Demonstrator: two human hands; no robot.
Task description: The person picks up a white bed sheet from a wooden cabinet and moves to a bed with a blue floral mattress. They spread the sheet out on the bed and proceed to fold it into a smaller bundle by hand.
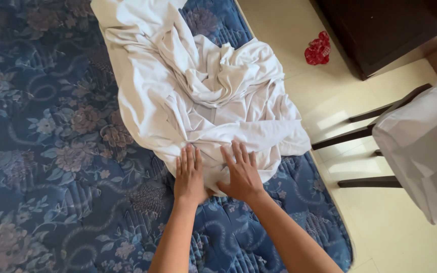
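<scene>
A crumpled white sheet (198,86) lies in a heap on a blue floral mattress (51,151), running from the top of the view toward me. My left hand (189,174) rests flat on the sheet's near edge, fingers together and pointing away. Beside it, my right hand (242,174) presses palm-down on the same edge with fingers slightly spread. Neither hand has cloth gathered in it; both lie on top of the fabric. The sheet's right part hangs toward the mattress edge.
Pale tiled floor (390,222) runs along the mattress's right side. A dark wooden chair (365,131) draped with white cloth (426,141) stands at the right. Dark furniture (380,30) sits at top right, with a small red crumpled object (318,49) on the floor beside it.
</scene>
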